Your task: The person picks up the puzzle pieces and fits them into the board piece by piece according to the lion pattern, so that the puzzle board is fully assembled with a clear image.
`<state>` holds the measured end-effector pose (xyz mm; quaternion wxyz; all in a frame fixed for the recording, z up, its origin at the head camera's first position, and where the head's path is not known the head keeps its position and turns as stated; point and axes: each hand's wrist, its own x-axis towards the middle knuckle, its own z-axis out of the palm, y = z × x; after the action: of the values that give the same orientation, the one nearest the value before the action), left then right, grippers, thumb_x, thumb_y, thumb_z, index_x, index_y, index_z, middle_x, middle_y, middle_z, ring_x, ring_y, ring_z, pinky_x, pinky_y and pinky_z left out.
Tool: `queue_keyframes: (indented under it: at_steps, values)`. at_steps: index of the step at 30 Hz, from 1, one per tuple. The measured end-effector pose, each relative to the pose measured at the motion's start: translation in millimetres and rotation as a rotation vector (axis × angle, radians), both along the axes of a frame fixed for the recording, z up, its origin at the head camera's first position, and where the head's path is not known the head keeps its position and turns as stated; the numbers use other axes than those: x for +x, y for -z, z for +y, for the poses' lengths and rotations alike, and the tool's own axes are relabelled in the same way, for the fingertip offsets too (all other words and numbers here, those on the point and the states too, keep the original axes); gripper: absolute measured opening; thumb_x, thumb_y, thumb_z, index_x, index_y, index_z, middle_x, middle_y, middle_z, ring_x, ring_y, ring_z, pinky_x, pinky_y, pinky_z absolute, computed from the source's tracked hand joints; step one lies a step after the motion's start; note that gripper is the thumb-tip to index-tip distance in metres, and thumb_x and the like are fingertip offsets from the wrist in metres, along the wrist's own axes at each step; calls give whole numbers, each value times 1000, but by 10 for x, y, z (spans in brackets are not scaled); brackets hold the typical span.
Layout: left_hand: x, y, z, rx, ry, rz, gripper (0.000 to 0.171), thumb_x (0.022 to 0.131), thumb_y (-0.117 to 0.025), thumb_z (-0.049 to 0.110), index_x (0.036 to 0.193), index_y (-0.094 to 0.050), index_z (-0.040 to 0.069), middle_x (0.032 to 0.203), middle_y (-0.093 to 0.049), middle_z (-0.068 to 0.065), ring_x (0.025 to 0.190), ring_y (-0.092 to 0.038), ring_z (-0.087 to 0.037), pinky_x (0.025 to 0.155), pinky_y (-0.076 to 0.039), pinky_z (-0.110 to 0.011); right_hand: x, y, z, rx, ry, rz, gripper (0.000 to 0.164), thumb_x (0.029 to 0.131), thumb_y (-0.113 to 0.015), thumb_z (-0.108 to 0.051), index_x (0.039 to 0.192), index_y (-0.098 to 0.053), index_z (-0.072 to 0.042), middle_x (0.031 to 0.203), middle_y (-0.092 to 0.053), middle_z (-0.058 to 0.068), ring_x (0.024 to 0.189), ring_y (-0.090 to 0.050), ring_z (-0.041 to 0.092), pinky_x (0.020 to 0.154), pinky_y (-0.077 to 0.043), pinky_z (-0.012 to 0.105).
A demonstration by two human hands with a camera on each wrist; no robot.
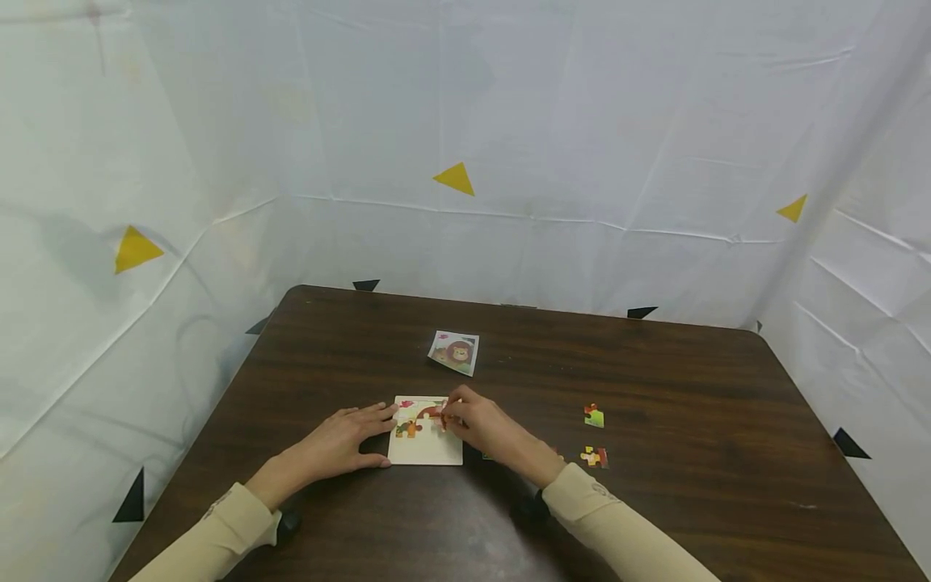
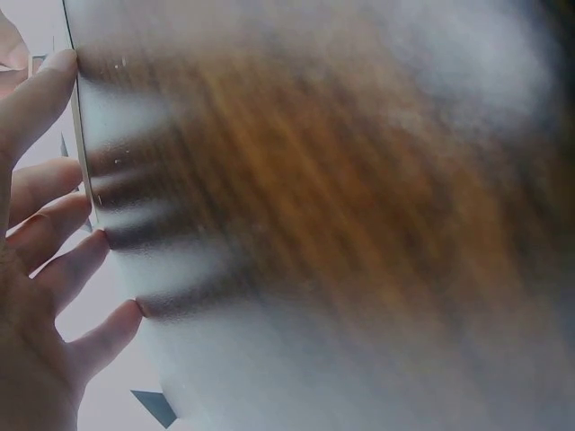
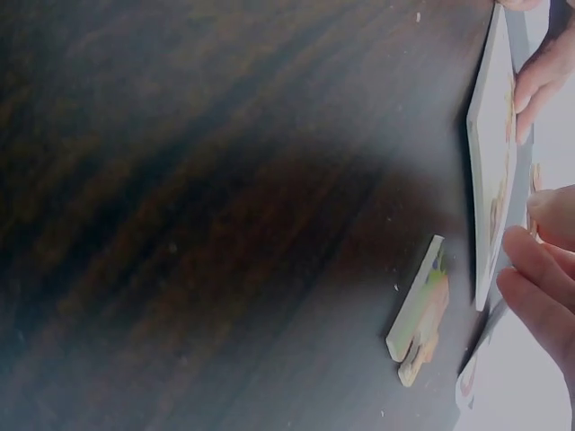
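A pale square puzzle board [image 1: 426, 455] lies on the dark table, with several joined jigsaw pieces [image 1: 409, 428] across its upper part. My left hand [image 1: 340, 438] rests flat at the board's left side, fingers spread and the fingertips and thumb right at its edge. Over the board's upper right, my right hand [image 1: 489, 423] pinches a puzzle piece [image 3: 536, 181] between thumb and fingers. Most of that piece is hidden behind the fingers. In the right wrist view a loose puzzle piece [image 3: 420, 316] lies on the table beside the board.
Beyond the board lies a picture card [image 1: 457, 352] with a lion on it, one corner lifted. To the right are two loose puzzle pieces [image 1: 594, 415] on the wooden table [image 1: 691, 404]. White sheeting [image 1: 567, 145] with yellow triangles stands behind the table.
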<state>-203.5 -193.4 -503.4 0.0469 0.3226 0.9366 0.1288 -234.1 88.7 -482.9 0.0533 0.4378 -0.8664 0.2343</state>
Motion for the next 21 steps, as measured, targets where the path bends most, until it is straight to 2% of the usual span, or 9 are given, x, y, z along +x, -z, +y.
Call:
queue_keyframes:
  at_steps: [16,21]
  values:
    - [-4,4,-4,0,3,3,68,86,-64,53,138,-55,10,151,-40,-6,137,-38,-29,102,-37,-58,7,22,-44,68,8,-5,22,88,-69,-5,110,-71,-3,109,-57,7,85,-62,11,71,-52,17]
    - [1,-9,-1,12,6,-1,67,86,-65,53,137,-55,10,150,-40,-6,137,-38,-30,102,-36,-59,-1,42,-88,83,-1,46,19,88,-71,-9,107,-73,-6,105,-60,6,83,-62,10,69,-52,20]
